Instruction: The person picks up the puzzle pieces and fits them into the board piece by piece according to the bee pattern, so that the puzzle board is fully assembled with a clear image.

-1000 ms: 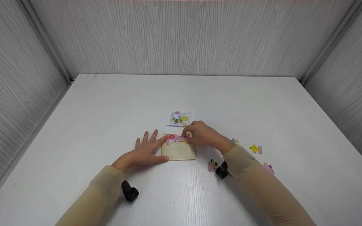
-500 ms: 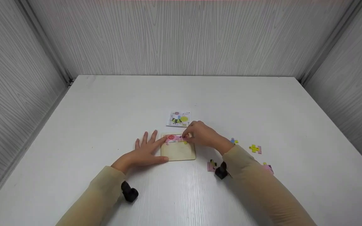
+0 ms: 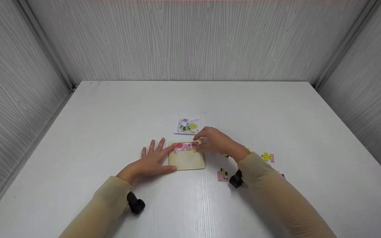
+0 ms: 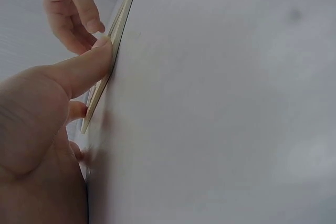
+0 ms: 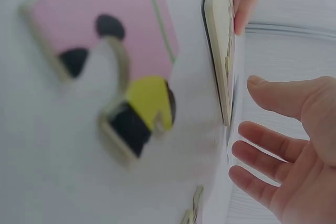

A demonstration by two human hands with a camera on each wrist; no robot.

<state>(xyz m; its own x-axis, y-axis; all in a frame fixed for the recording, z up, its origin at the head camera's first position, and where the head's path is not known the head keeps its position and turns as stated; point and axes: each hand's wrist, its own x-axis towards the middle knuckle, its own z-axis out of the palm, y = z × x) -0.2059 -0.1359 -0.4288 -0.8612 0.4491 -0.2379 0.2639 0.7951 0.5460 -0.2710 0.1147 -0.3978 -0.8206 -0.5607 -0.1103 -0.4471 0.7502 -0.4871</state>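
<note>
A small wooden puzzle board (image 3: 186, 161) lies in front of me, with joined pink puzzle pieces (image 3: 184, 146) along its far edge and bare wood below. My left hand (image 3: 152, 163) is spread at the board's left side, index finger and thumb resting on its edge; the thumb (image 4: 92, 66) shows against the rim in the left wrist view. Over the far right corner is my right hand (image 3: 215, 140), which partly covers the pieces there. In the right wrist view its thumb (image 5: 283, 97) and fingers are apart, with nothing seen between them.
A square picture card (image 3: 187, 126) with a bee lies beyond the board. To the right lie loose pieces: a yellow one (image 3: 267, 157), a pink one with black and yellow (image 3: 223, 175), and others partly hidden by the right arm. Grey panels (image 3: 190, 43) wall the table.
The right hand's fingers have loosened and lifted slightly off the puzzle piece at the far right corner, shifting a little rightward. The left hand stays where it was.
</note>
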